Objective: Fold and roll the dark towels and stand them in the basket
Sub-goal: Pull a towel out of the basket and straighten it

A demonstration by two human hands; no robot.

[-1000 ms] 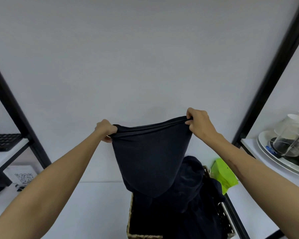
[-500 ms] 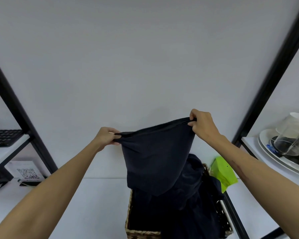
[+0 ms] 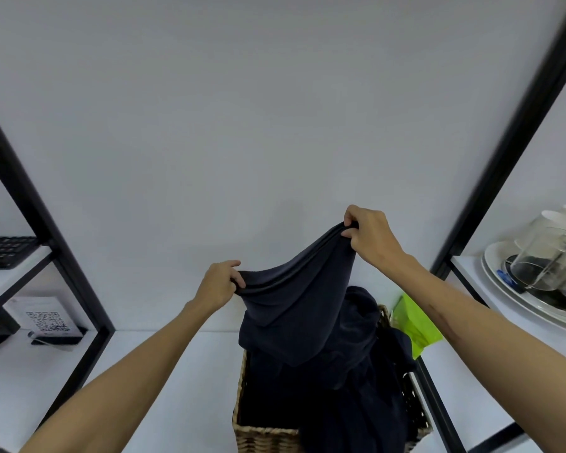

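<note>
A dark towel hangs in the air above the woven basket. My left hand pinches its left upper corner, lower than the other side. My right hand pinches the right upper corner, held higher. The towel's top edge slopes up to the right and its lower part droops toward the basket. More dark towels lie heaped in the basket and spill over its right rim.
The basket stands on a white shelf framed by black posts. A bright green bag sits behind the basket. Plates and glassware fill the right shelf. A keyboard and a QR-code card are at left.
My left hand has dropped and moved right, toward the right hand. The towel's top edge went from near level to sloped, and the cloth bunched narrower.
</note>
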